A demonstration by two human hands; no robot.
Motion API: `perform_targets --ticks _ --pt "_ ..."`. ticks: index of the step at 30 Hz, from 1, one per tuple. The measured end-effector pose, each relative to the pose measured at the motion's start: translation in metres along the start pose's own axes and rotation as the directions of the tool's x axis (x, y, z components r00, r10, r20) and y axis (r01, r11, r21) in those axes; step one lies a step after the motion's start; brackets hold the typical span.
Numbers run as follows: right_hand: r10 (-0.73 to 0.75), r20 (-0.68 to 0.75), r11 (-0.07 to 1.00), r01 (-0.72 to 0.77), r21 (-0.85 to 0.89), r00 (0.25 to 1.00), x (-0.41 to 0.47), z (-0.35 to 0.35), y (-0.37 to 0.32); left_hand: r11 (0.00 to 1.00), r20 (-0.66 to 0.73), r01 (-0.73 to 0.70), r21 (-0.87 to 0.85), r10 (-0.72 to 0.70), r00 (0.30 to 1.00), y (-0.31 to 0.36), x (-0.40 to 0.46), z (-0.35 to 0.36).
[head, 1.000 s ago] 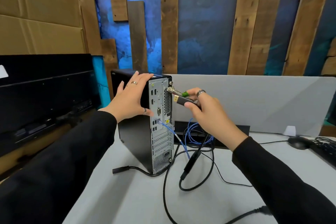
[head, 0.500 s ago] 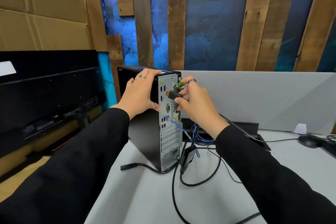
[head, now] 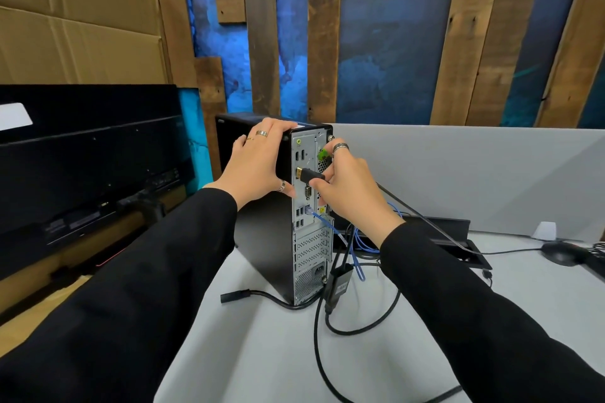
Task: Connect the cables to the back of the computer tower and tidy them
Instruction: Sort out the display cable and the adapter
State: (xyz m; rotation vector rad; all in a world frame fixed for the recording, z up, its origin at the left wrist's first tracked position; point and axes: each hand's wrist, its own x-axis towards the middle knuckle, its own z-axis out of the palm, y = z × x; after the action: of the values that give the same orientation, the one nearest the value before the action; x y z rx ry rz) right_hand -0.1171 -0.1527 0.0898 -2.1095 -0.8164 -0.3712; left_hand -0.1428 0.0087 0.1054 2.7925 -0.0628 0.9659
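A black computer tower stands upright on the grey desk, its silver back panel facing me. My left hand grips the tower's top rear corner. My right hand pinches a black plug with a gold tip, its tip at a port on the panel's upper part. The same hand also holds a green-tipped plug. A blue network cable is plugged in lower down. Black cables loop on the desk behind the tower.
A black monitor stands at the left in front of cardboard. A grey divider runs behind the desk, with a black cable tray at its foot. A mouse lies at the far right. A loose black power plug rests left of the tower's base.
My right hand has brought the gold-tipped plug from beside the tower to a port on the back panel. My view has moved closer. The left hand keeps its grip on the tower.
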Motion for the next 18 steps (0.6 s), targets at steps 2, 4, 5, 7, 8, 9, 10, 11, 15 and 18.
perform_targets --ticks 2,4,5,7,8,9,10,11,15,18 --pt "-0.003 0.0 1.0 0.003 -0.02 1.0 0.0004 0.001 -0.0004 1.0 0.002 -0.002 0.001 0.002 1.0 0.0002 0.0001 -0.0002" --pt "-0.016 -0.004 0.999 0.016 -0.045 1.0 0.0002 0.0025 -0.0014 1.0 0.002 -0.005 0.003 0.005 1.0 -0.0002 0.0003 -0.0004" --pt "-0.026 -0.009 0.998 0.025 -0.061 1.0 0.0002 0.0033 -0.0021 1.0 0.002 -0.007 0.002 0.007 1.0 -0.0005 0.0002 -0.0006" --pt "-0.045 -0.022 0.995 0.042 -0.089 0.999 0.0008 0.0045 -0.0036 1.0 0.001 -0.014 -0.006 0.014 1.0 -0.0015 0.0002 -0.0003" --pt "-0.054 -0.027 0.994 0.051 -0.101 0.998 0.0014 0.005 -0.004 1.0 0.001 -0.018 -0.008 0.018 1.0 -0.0021 0.0003 -0.0001" --pt "-0.06 -0.031 0.992 0.057 -0.114 0.998 0.0022 0.0057 -0.0044 1.0 0.003 -0.022 -0.007 0.022 1.0 -0.0027 0.0004 0.0006" --pt "-0.067 -0.035 0.99 0.062 -0.125 0.997 0.0028 0.0061 -0.0047 1.0 0.004 -0.025 -0.006 0.025 1.0 -0.0029 0.0006 0.0011" --pt "-0.071 -0.036 0.989 0.066 -0.131 0.997 0.0034 0.0063 -0.0052 1.0 0.004 -0.028 -0.009 0.028 1.0 -0.0031 0.0007 0.0017" --pt "-0.059 -0.035 0.991 0.055 -0.12 0.998 0.0053 0.0076 -0.0073 0.999 -0.001 -0.043 -0.027 0.043 0.999 -0.0048 0.0011 0.0031" --pt "-0.05 -0.041 0.994 0.046 -0.094 0.998 0.0059 0.0084 -0.0092 0.998 -0.007 -0.055 -0.038 0.055 0.998 -0.0065 0.0019 0.0029"
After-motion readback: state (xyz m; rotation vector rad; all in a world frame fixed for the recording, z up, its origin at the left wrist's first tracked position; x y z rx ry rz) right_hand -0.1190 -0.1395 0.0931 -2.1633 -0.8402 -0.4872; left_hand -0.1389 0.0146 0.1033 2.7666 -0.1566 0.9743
